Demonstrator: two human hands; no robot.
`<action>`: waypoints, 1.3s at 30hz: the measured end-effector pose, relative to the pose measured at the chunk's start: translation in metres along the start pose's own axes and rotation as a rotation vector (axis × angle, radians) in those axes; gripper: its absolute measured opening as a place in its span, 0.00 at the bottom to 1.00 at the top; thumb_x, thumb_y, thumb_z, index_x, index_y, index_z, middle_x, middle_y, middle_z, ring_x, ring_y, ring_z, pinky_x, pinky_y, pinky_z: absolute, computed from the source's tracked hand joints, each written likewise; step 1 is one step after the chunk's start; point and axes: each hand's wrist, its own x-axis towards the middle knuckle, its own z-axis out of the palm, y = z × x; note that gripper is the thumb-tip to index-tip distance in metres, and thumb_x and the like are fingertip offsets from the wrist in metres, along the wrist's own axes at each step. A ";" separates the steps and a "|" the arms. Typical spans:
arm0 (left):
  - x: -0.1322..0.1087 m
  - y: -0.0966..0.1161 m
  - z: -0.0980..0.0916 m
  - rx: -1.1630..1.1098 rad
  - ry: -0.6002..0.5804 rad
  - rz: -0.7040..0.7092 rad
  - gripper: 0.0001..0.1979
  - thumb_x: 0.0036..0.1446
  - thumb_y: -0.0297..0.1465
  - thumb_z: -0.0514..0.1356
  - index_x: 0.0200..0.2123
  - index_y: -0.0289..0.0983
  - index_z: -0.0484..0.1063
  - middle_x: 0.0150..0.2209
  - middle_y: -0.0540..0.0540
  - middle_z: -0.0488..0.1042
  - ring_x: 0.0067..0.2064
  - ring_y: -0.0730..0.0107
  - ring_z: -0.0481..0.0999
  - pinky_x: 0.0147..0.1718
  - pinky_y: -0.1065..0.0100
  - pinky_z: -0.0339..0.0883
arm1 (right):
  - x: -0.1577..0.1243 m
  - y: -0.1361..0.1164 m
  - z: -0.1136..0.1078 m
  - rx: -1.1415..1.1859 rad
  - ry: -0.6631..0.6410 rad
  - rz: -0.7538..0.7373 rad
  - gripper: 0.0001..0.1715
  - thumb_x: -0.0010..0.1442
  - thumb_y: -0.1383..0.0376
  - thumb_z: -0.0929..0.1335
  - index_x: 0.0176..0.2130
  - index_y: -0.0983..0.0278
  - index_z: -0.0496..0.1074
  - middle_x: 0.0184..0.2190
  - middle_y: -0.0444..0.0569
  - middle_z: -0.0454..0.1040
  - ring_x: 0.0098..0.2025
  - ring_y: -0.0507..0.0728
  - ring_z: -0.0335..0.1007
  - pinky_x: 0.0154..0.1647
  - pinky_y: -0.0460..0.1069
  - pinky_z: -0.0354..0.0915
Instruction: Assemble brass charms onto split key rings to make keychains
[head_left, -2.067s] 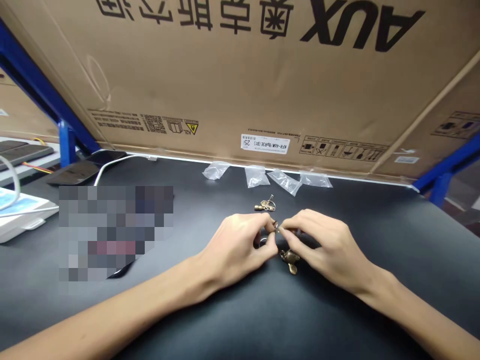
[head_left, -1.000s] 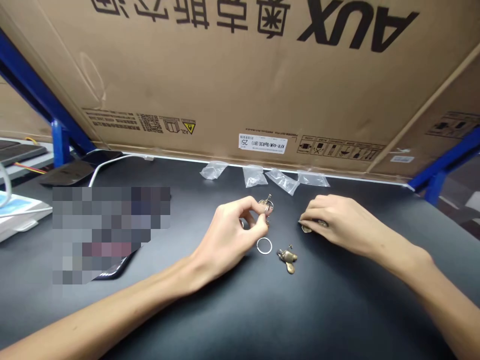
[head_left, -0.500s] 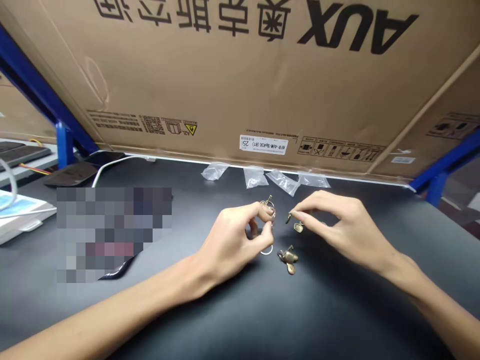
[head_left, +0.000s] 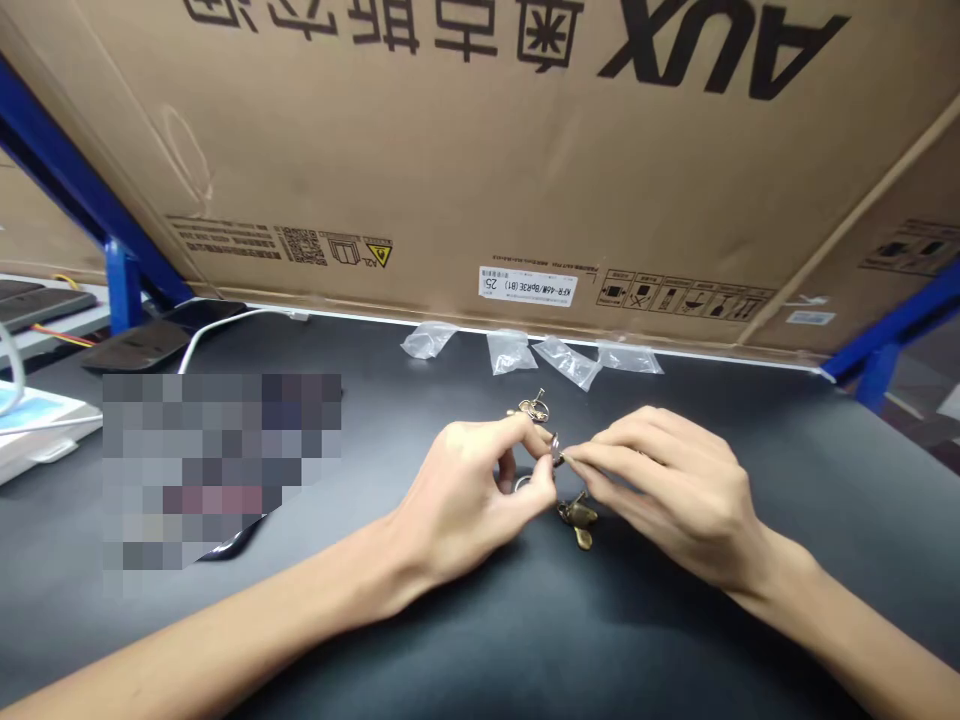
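My left hand (head_left: 480,490) is closed in a pinch on a small metal key ring (head_left: 555,449), held just above the dark table. The fingertips of my right hand (head_left: 667,490) meet the ring from the other side, pinched on a small brass-coloured piece that they mostly hide. Below them lies a brass-coloured charm (head_left: 579,516) with rounded, wing-like parts. Behind my left fingers is another ring with brass-coloured pieces (head_left: 534,408). Part of a silver ring (head_left: 523,484) shows beneath my left hand.
Several clear plastic bags (head_left: 510,352) lie along the table's back edge, against a large cardboard box (head_left: 420,170). At left are a pixelated area, a white cable (head_left: 196,345), dark flat devices (head_left: 139,345) and a white box (head_left: 45,435). Blue frame posts (head_left: 124,285) stand at the sides.
My right hand has moved left with the small brass-coloured piece, up to the key ring. My left hand has turned the ring slightly toward it and stays nearly in place.
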 end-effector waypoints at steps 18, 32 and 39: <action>-0.003 -0.010 0.004 0.144 -0.006 0.114 0.06 0.58 0.27 0.56 0.36 0.38 0.73 0.31 0.50 0.78 0.22 0.79 0.61 0.25 0.74 0.60 | 0.001 -0.002 0.002 0.098 -0.009 0.139 0.06 0.66 0.69 0.67 0.40 0.63 0.75 0.34 0.48 0.79 0.33 0.54 0.72 0.36 0.50 0.68; -0.002 0.003 0.004 -0.184 0.011 -0.197 0.06 0.57 0.25 0.58 0.33 0.37 0.75 0.25 0.55 0.72 0.23 0.79 0.62 0.23 0.76 0.58 | 0.004 -0.002 -0.004 -0.369 0.013 -0.332 0.10 0.64 0.75 0.66 0.38 0.71 0.78 0.29 0.51 0.79 0.29 0.54 0.72 0.29 0.50 0.68; 0.000 -0.002 0.003 -0.058 0.019 -0.157 0.05 0.58 0.28 0.58 0.35 0.38 0.75 0.23 0.55 0.71 0.22 0.78 0.63 0.24 0.75 0.59 | 0.005 0.000 -0.005 -0.385 0.006 -0.306 0.09 0.64 0.75 0.67 0.38 0.70 0.78 0.30 0.49 0.81 0.31 0.53 0.73 0.30 0.48 0.67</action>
